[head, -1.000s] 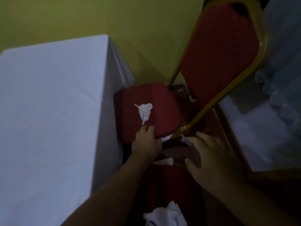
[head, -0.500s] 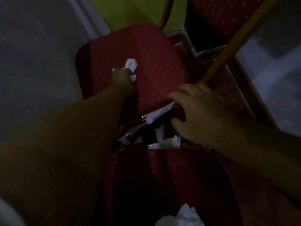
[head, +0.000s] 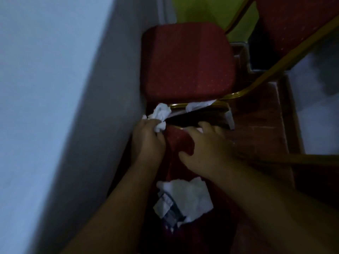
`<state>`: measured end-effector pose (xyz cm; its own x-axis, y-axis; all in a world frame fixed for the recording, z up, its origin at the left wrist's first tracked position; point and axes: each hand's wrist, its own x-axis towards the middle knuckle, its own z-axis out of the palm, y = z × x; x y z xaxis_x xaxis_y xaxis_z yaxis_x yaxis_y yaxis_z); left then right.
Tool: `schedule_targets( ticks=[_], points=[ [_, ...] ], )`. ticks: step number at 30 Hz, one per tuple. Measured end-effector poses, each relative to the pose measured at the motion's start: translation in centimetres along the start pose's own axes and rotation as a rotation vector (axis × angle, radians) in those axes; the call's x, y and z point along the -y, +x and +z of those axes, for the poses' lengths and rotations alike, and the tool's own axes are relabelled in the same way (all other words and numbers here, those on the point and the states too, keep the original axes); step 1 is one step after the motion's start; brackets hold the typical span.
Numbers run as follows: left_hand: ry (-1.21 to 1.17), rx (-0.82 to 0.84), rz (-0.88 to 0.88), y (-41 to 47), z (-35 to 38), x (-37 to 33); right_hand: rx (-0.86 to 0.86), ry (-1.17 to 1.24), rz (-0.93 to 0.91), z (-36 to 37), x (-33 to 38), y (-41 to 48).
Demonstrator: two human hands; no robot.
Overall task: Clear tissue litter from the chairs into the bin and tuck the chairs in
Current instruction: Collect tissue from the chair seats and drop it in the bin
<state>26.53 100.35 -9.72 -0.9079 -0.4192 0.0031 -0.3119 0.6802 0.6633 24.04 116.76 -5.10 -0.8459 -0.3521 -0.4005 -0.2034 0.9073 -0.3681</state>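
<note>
A crumpled tissue (head: 160, 114) sits in the gap between two red chairs (head: 187, 61), squeezed in the left hand (head: 146, 140). The right hand (head: 205, 149) lies open nearby. Best hold tight, then grab the other tissues (head: 185, 197).

table (head: 45, 88) left | far chair (head: 187, 61) ahead | tissue pile (head: 189, 197) probably on near seat (head: 179, 142)

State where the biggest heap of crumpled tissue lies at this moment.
In the head view it lies low and centre: the tissue heap sits on the near red seat, between the two forearms.
</note>
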Motion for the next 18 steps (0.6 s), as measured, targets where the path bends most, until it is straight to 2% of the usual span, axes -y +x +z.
schedule_targets(
  ticks=[4,6,11,14,18],
  points=[
    [0.029,-0.057,-0.221,-11.5,-2.6,4.0,0.283,-0.072,0.082,8.8,2.0,-5.0],
    [0.009,-0.068,-0.285,-17.2,-3.1,5.9,0.365,-0.092,0.085,13.1,1.8,-7.0],
    [0.015,-0.002,-0.333,-27.2,-2.5,8.6,0.083,-0.285,-0.127,17.2,1.4,-10.3],
    [0.008,-0.004,-0.447,-30.2,-1.9,8.0,0.133,-0.196,-0.148,17.6,1.4,-11.9],
    [-0.071,-0.016,-0.307,-30.9,-5.4,4.4,0.082,-0.058,-0.162,12.8,2.6,-15.5]
  ],
)
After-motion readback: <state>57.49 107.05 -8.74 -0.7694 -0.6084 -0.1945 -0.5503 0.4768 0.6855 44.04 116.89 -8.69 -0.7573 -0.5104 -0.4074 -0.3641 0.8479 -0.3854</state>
